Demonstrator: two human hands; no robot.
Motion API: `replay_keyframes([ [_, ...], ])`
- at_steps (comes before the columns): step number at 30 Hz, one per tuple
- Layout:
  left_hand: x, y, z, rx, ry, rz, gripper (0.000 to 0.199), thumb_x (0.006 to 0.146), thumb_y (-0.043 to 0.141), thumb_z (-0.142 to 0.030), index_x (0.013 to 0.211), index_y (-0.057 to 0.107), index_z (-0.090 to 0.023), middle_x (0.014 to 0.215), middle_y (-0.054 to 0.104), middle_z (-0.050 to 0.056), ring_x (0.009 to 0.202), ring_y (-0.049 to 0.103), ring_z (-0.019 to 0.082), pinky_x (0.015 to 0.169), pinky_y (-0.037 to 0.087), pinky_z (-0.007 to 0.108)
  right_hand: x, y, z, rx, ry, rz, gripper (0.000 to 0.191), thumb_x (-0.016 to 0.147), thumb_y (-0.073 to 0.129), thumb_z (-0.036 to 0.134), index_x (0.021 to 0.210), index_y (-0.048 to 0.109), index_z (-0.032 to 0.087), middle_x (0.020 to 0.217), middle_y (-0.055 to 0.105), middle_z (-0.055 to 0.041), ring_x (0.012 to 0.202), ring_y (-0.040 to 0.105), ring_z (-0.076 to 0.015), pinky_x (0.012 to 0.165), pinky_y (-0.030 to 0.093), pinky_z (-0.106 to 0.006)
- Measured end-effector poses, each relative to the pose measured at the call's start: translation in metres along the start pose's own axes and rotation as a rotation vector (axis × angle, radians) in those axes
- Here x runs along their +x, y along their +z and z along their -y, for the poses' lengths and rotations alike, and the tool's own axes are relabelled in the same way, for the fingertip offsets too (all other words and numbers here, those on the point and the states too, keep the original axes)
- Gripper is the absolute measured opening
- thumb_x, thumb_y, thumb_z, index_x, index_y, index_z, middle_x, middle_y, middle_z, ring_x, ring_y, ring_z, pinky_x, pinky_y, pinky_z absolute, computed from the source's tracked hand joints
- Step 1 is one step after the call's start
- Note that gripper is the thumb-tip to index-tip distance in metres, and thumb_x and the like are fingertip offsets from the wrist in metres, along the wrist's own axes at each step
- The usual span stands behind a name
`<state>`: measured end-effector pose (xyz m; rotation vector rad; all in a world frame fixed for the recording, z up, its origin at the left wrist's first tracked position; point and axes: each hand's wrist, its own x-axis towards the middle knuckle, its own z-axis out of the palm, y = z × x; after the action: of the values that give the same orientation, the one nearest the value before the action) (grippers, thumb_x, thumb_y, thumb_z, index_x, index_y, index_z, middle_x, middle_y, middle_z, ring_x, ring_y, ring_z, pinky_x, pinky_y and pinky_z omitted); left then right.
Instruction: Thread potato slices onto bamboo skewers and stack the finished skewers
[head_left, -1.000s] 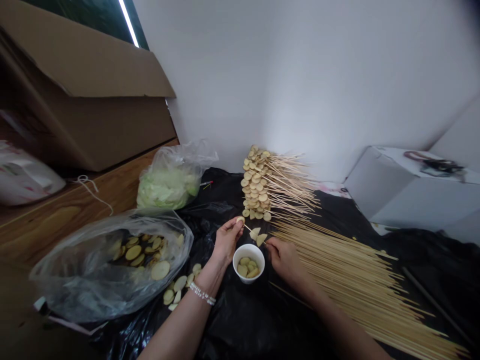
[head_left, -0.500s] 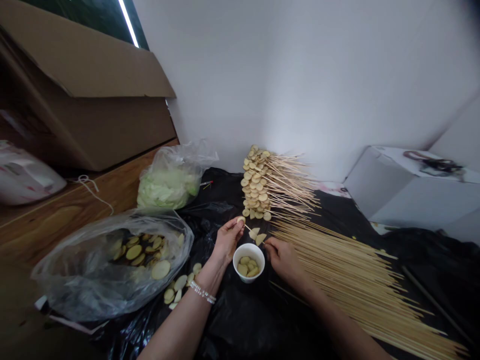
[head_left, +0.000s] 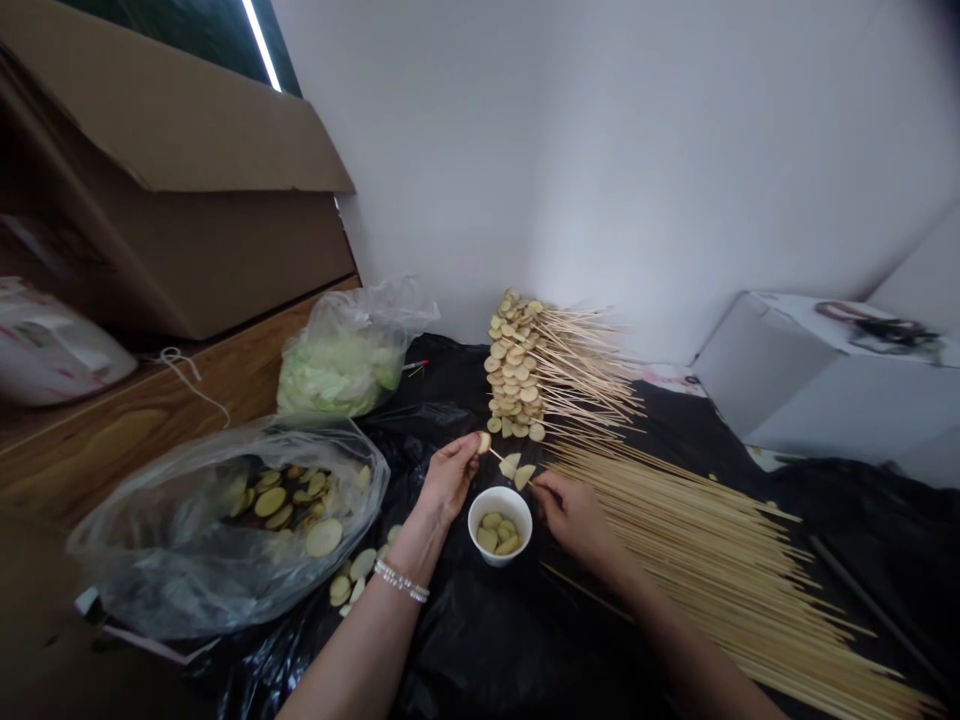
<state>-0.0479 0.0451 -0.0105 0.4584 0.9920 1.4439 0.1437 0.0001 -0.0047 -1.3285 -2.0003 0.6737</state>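
Holding: a thin bamboo skewer point(head_left: 504, 460) carrying pale potato slices point(head_left: 517, 472) lay across the gap between both hands, just above a round white cup point(head_left: 501, 492).
Left hand point(head_left: 448, 480): fingers closed, pinching the skewer's slice-tipped end, left of the cup; a pearl bracelet point(head_left: 401, 581) circled the wrist.
Right hand point(head_left: 574, 518): fingers closed on the skewer's other end, right of the cup.
Inside the cup: loose yellow potato pieces point(head_left: 495, 537).
Behind the cup: a stacked fan of loaded bamboo skewers point(head_left: 517, 370).
Right of the cup: a long heap of bare bamboo skewers point(head_left: 697, 560).
Left of the cup: a clear plastic bag of round potato slices point(head_left: 187, 540).
Under the cup: a glossy black plastic sheet point(head_left: 480, 640).
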Motion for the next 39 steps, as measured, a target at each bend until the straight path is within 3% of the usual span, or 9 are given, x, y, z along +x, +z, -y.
replay_keyframes([
  [5,-0.002,0.002,0.004,0.033,0.021,0.013,0.033,0.048,0.088,-0.025,0.075,0.075,-0.012,0.071,0.070,0.005,0.054,0.050,0.004,0.050,0.040,0.015,-0.003,0.004,-0.001,-0.173,-0.053,-0.056,0.027,0.088,0.037,0.018,0.072,0.058,0.018,0.068,0.064,-0.0058,0.060,0.055,-0.0155,0.058,0.033,-0.026],
  [10,-0.005,0.004,0.005,0.075,0.047,0.019,0.037,0.045,0.088,-0.031,0.075,0.076,-0.012,0.074,0.070,0.006,0.055,0.049,0.005,0.051,0.039,0.017,-0.003,0.006,-0.004,-0.124,-0.057,-0.025,0.027,0.088,0.039,0.018,0.067,0.055,0.019,0.061,0.061,-0.0027,0.055,0.053,-0.0138,0.056,0.032,-0.025],
  [15,-0.006,0.005,0.007,0.109,0.068,0.011,0.037,0.047,0.087,-0.033,0.075,0.076,-0.012,0.071,0.069,0.005,0.055,0.048,0.005,0.054,0.039,0.019,-0.003,0.007,-0.002,-0.157,-0.083,-0.104,0.027,0.089,0.036,0.018,0.072,0.058,0.018,0.067,0.063,-0.0054,0.061,0.055,-0.0157,0.059,0.034,-0.025],
  [19,-0.007,0.005,0.007,0.115,0.063,0.022,0.036,0.047,0.087,-0.033,0.074,0.076,-0.013,0.073,0.069,0.005,0.055,0.047,0.005,0.053,0.038,0.019,-0.002,0.007,-0.003,-0.080,-0.040,-0.035,0.026,0.087,0.041,0.019,0.065,0.056,0.020,0.059,0.060,-0.0020,0.055,0.053,-0.0139,0.056,0.033,-0.024],
  [25,-0.008,0.006,0.007,0.125,0.062,0.051,0.036,0.047,0.087,-0.034,0.073,0.076,-0.012,0.071,0.068,0.005,0.055,0.046,0.004,0.053,0.036,0.018,-0.003,0.009,-0.007,-0.161,-0.083,-0.117,0.027,0.089,0.036,0.018,0.076,0.060,0.017,0.071,0.064,-0.0061,0.066,0.057,-0.0165,0.062,0.035,-0.025],
  [31,-0.009,0.006,0.006,0.128,0.050,0.044,0.038,0.046,0.087,-0.033,0.076,0.076,-0.012,0.073,0.069,0.006,0.055,0.046,0.006,0.052,0.036,0.019,-0.002,0.010,-0.009,-0.083,-0.058,-0.094,0.027,0.088,0.040,0.020,0.069,0.058,0.019,0.062,0.061,-0.0024,0.058,0.054,-0.0142,0.058,0.034,-0.024],
  [34,-0.011,0.009,0.010,0.160,0.052,0.056,0.037,0.045,0.087,-0.036,0.071,0.075,-0.012,0.067,0.067,0.004,0.052,0.044,0.005,0.049,0.034,0.019,-0.002,0.013,-0.011,-0.171,-0.129,-0.156,0.028,0.090,0.035,0.018,0.074,0.058,0.017,0.069,0.062,-0.0058,0.065,0.055,-0.0156,0.062,0.035,-0.025],
  [39,-0.014,0.013,0.014,0.201,0.005,0.062,0.038,0.043,0.087,-0.038,0.068,0.074,-0.012,0.055,0.060,0.001,0.046,0.041,0.005,0.044,0.030,0.019,-0.001,0.016,-0.010,-0.139,-0.115,-0.133,0.028,0.091,0.035,0.019,0.072,0.056,0.018,0.066,0.059,-0.0038,0.062,0.054,-0.0142,0.061,0.034,-0.024],
])
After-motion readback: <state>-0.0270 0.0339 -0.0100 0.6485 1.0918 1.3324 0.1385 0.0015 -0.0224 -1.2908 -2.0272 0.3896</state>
